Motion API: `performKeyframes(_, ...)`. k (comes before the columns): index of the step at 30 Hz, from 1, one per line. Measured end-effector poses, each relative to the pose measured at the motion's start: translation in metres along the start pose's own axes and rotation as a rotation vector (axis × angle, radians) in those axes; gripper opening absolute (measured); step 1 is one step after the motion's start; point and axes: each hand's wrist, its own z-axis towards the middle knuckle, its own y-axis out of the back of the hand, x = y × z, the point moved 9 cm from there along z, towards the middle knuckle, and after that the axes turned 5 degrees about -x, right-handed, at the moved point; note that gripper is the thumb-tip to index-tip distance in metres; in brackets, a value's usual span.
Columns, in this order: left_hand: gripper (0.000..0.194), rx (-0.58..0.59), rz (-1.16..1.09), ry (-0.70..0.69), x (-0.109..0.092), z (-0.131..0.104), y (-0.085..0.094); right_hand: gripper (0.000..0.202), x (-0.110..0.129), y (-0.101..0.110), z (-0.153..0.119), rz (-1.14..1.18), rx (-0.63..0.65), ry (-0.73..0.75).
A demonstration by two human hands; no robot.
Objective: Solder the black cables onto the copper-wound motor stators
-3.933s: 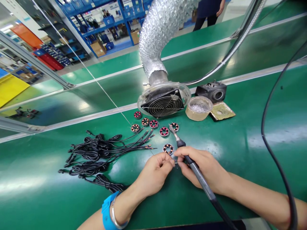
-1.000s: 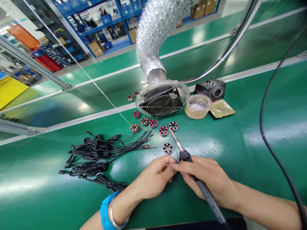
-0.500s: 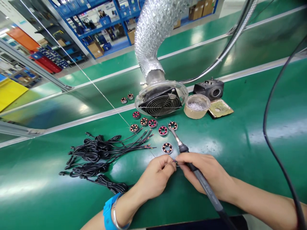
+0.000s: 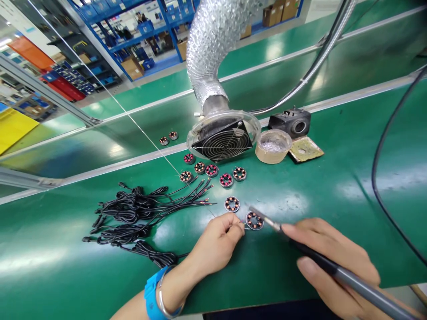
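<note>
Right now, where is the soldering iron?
In the head view, the soldering iron is in the right hand, at lower right, its tip near the upper edge of the copper-coil ring beside the left hand.

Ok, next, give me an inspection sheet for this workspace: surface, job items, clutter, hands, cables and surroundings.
Surface: green bench, glossy.
Job items: wound ring; soldering iron, tip near the ring, contact unclear.
Clutter: round tub, black block, other wound rings.
Hands: left hand pinches thin wire by the ring; right hand grips the iron.
Cables: bundled black cables on the left; black cord curving at right.
Surroundings: silver duct with fan grille; blue shelving behind.
</note>
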Motion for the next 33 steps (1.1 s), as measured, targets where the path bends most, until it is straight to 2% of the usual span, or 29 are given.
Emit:
performKeyframes(3, 0.022, 0.0, -0.003, 0.005, 0.001, 0.0, 0.0, 0.041, -0.001, 0.006, -0.009, -0.002, 0.048, -0.059)
performKeyframes(6, 0.023, 0.001, -0.008, 0.013, 0.002, 0.0, -0.001, 0.037, -0.001, 0.009, -0.01, -0.006, 0.032, -0.077)
performKeyframes(10, 0.025, 0.001, -0.009, 0.011, 0.003, -0.001, -0.001, 0.038, 0.0, 0.0, -0.009, 0.04, 0.065, -0.082)
performKeyframes(15, 0.025, 0.0, 0.007, -0.009, 0.002, -0.001, -0.001, 0.035, -0.004, -0.001, -0.012, 0.056, -0.012, -0.126)
performKeyframes(20, 0.025, 0.007, 0.029, -0.01, 0.003, -0.002, -0.002, 0.035, -0.001, -0.004, -0.01, 0.051, 0.069, -0.079)
performKeyframes(27, 0.028, 0.009, 0.023, 0.003, 0.003, -0.003, -0.001, 0.037, -0.001, 0.002, -0.012, 0.063, 0.02, -0.097)
performKeyframes(33, 0.029, 0.014, 0.03, 0.008, 0.003, -0.003, -0.002, 0.037, 0.0, 0.002, -0.011, 0.062, 0.032, -0.073)
